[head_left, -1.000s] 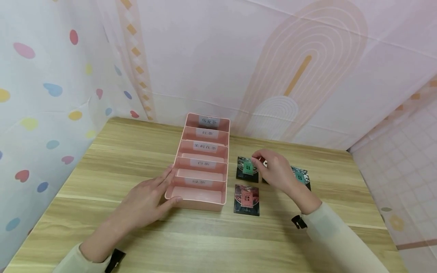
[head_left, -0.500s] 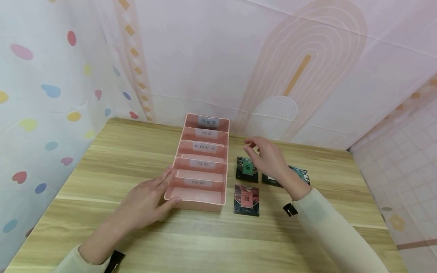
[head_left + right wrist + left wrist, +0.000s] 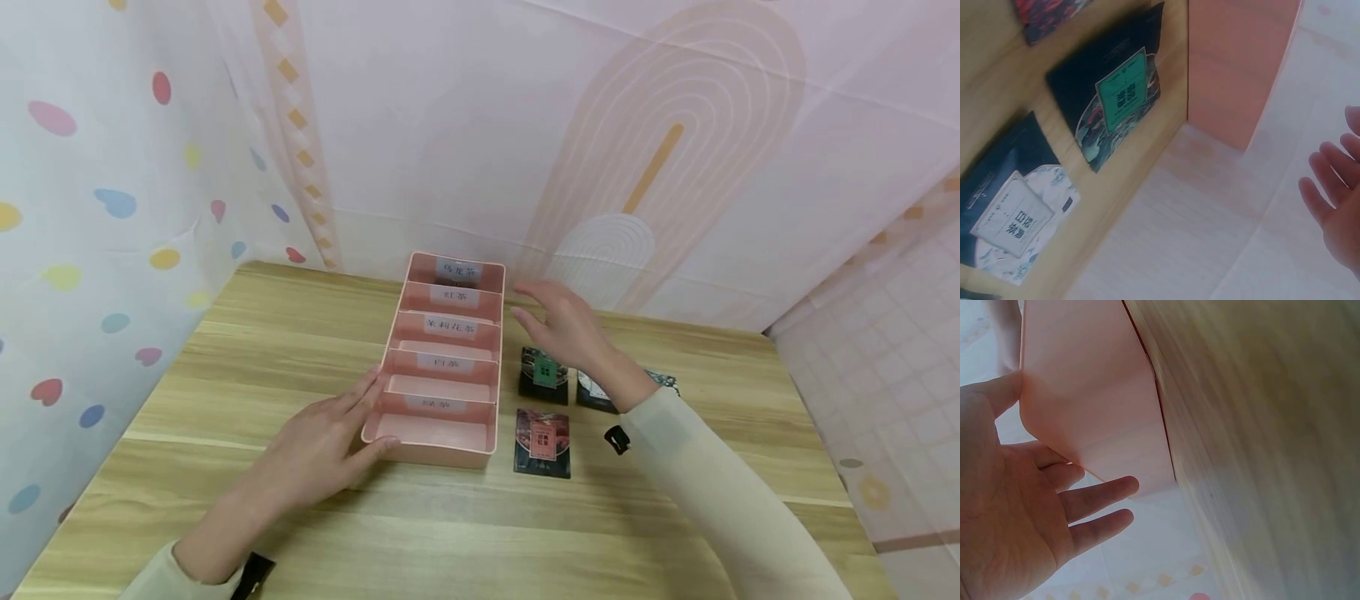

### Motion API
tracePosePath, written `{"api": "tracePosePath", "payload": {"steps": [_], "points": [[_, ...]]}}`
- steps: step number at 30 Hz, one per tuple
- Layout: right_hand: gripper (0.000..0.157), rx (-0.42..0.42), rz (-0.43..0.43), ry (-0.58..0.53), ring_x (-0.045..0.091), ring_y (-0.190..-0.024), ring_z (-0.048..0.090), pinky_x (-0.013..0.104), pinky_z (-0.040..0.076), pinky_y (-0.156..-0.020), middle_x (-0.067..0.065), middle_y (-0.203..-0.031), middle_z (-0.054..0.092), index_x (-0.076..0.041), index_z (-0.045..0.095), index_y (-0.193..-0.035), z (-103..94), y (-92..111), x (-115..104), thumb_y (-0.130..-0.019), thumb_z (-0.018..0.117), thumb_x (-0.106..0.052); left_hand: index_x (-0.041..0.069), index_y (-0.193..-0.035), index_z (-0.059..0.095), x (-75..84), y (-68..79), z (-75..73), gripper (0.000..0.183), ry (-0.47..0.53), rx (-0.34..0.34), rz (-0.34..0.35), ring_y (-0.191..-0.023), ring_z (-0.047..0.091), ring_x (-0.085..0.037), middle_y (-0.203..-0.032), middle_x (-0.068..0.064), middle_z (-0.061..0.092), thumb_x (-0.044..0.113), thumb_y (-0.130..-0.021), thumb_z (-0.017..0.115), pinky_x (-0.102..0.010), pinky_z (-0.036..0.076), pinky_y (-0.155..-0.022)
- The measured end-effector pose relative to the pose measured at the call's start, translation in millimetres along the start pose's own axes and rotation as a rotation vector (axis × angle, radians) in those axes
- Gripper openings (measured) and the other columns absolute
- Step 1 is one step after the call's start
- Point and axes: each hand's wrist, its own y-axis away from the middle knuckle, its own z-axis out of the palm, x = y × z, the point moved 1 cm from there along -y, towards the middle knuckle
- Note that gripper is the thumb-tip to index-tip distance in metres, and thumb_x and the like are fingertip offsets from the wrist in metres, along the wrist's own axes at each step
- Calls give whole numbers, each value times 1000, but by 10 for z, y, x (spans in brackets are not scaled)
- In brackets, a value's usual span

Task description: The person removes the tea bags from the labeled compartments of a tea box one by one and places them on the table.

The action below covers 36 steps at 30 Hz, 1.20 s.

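Note:
A pink divided box (image 3: pixel 437 452) stands on the table, each compartment bearing a white label with Chinese writing. Something dark (image 3: pixel 456 282) lies in its rearmost compartment. My left hand (image 3: pixel 318 446) rests against the box's near left corner, thumb at the front, fingers fairly straight along the side. In the left wrist view its fingers (image 3: pixel 1100 500) are spread. My right hand (image 3: pixel 566 329) hovers beside the box's far right side, fingers extended, holding nothing. Below it lie a green-labelled tea packet (image 3: pixel 543 379) and a white-labelled one (image 3: pixel 1013 215). Nearer me is a red-labelled packet (image 3: pixel 542 443).
Another dark packet (image 3: pixel 663 381) is partly covered by the right forearm. The wooden table (image 3: pixel 480 533) meets patterned curtains (image 3: pixel 420 167) at its back and sides. Both wrists carry black straps.
My right hand has moved left and away from me, from above the packets towards the box's far end, its fingers straightening. The left hand has stayed at the box corner.

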Motion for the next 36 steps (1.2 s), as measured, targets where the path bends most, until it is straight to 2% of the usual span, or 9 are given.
{"api": "tracePosePath", "payload": {"steps": [8, 14, 19, 31, 36], "points": [[38, 11, -20, -9, 34, -136, 56, 50, 44, -116, 17, -142, 64, -3, 67, -137, 79, -143, 0, -103, 69, -18, -3, -158, 41, 1, 5, -10, 81, -1, -6, 3, -131, 60, -41, -162, -19, 41, 49, -101, 65, -56, 52, -105], [43, -32, 1, -1, 36, -140, 52, 50, 38, -120, 19, -148, 59, -3, 64, -142, 137, -268, -5, -103, 68, -21, -3, -158, 40, -6, 10, -15, 81, -4, -5, 6, -131, 61, -41, -162, -19, 42, 49, -101, 65, -56, 52, -104], [51, -88, 56, 12, 36, -144, 47, 50, 34, -122, 16, -153, 55, -4, 58, -148, 176, -406, -3, -104, 67, -28, -3, -159, 40, -11, 14, -12, 81, -3, -2, 9, -130, 61, -41, -161, -20, 43, 49, -102, 65, -56, 52, -104], [58, -95, 138, -109, 34, -144, 47, 45, 37, -121, 17, -154, 53, -2, 56, -150, 379, -643, -32, -100, 72, -24, -2, -159, 41, -10, 1, -5, 81, 3, 3, 21, -129, 62, -41, -161, -20, 43, 50, -101, 65, -57, 53, -103], [58, -94, 162, -161, 33, -128, 58, 44, 49, -109, 17, -152, 53, -2, 55, -150, 486, -699, -56, -99, 73, -24, -3, -158, 41, -8, 11, -20, 81, 3, -4, 16, -129, 61, -42, -161, -20, 43, 50, -102, 65, -57, 52, -103]]}}
